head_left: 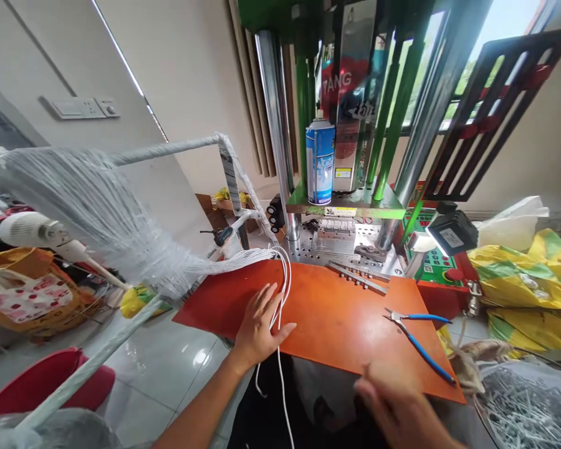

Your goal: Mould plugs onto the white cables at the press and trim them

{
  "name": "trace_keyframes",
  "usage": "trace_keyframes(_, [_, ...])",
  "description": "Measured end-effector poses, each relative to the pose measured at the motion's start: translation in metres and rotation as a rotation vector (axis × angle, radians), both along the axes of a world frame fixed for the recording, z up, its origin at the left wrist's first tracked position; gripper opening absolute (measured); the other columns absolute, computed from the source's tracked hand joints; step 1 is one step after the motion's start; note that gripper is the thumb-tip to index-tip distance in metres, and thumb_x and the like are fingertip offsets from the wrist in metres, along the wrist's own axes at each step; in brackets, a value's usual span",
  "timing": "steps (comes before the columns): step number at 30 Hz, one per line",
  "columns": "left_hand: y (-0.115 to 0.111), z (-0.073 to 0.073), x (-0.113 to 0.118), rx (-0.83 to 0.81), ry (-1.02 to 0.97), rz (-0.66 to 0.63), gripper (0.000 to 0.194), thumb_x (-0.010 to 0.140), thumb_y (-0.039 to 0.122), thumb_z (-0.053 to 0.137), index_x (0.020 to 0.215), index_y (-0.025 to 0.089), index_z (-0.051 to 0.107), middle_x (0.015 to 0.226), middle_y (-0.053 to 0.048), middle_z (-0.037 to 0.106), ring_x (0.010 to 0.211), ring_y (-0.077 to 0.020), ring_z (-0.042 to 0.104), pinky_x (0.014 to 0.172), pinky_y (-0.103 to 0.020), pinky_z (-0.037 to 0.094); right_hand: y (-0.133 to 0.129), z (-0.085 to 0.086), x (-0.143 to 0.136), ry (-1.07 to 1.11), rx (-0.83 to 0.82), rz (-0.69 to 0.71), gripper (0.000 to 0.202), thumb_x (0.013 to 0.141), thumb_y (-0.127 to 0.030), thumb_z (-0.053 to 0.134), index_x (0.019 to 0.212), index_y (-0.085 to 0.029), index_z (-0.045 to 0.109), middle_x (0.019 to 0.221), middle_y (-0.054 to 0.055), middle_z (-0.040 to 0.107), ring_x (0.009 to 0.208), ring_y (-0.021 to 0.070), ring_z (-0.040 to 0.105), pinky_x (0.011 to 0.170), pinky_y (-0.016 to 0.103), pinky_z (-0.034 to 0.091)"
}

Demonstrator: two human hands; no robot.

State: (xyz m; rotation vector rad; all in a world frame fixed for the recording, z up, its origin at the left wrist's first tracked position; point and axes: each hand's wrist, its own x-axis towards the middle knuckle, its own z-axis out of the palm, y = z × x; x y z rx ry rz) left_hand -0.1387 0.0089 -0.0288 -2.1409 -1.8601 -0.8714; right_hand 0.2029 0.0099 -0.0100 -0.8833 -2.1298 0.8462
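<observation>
My left hand (260, 325) lies on the orange mat (327, 312) with fingers stretched out and thumb spread to the right. Thin white cables (287, 274) run beside and partly beneath its fingers, and their loose ends hang over the mat's front edge. Low on the right, my right hand (393, 393) is smeared by motion near that edge; whether it holds anything cannot be made out. Blue-handled pliers (414, 333) rest with jaws apart on the mat's right side. Behind them lie slotted metal strips (359, 277).
A green press with steel columns stands ahead, a blue spray can (320, 162) on its plate. At left, a plastic-wrapped frame (168, 149) carries the bundled cables. A work lamp (451, 234) and a bag of small metal-coloured pieces (528, 399) are at right.
</observation>
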Motion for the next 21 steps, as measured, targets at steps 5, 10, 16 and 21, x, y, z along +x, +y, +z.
trace_keyframes(5, [-0.001, 0.006, 0.005, -0.043, 0.024, 0.000, 0.046, 0.095, 0.026, 0.062, 0.140, 0.019, 0.063, 0.158, -0.014, 0.054, 0.149, -0.0345, 0.047, 0.122, -0.058, 0.044, 0.068, 0.023, 0.043, -0.132, 0.167, -0.272, 0.038, 0.102, -0.053, 0.055, 0.124, -0.024, 0.068, 0.124, 0.009, 0.074, 0.113, 0.0259, 0.072, 0.098, 0.040, 0.059])
trace_keyframes(10, [0.000, 0.010, 0.003, -0.085, -0.024, -0.005, 0.040, 0.095, 0.026, 0.062, 0.133, 0.018, 0.067, 0.153, -0.014, 0.058, 0.147, -0.0334, 0.049, 0.122, -0.055, 0.044, 0.088, 0.027, 0.048, -0.099, 0.168, -0.221, 0.037, 0.100, -0.054, 0.060, 0.120, -0.025, 0.071, 0.124, 0.010, 0.074, 0.114, 0.0276, 0.072, 0.101, 0.044, 0.058])
trace_keyframes(16, [0.001, 0.012, 0.000, -0.119, -0.120, -0.025, 0.039, 0.098, 0.035, 0.062, 0.131, 0.017, 0.067, 0.154, -0.014, 0.058, 0.150, -0.0329, 0.045, 0.125, -0.056, 0.038, 0.183, 0.084, -0.044, 0.438, -0.386, -0.144, 0.036, 0.095, -0.036, 0.070, 0.124, -0.016, 0.065, 0.120, 0.013, 0.075, 0.096, 0.0233, 0.078, 0.089, 0.042, 0.061])
trace_keyframes(21, [-0.002, 0.012, -0.002, -0.111, -0.188, -0.025, 0.035, 0.098, 0.034, 0.061, 0.129, 0.017, 0.068, 0.155, -0.013, 0.057, 0.151, -0.0323, 0.044, 0.127, -0.056, 0.037, 0.275, 0.114, -0.126, 0.436, -0.466, -0.081, 0.027, 0.096, -0.011, 0.042, 0.083, -0.003, 0.064, 0.153, 0.025, 0.053, 0.137, 0.0243, 0.058, 0.094, 0.030, 0.052])
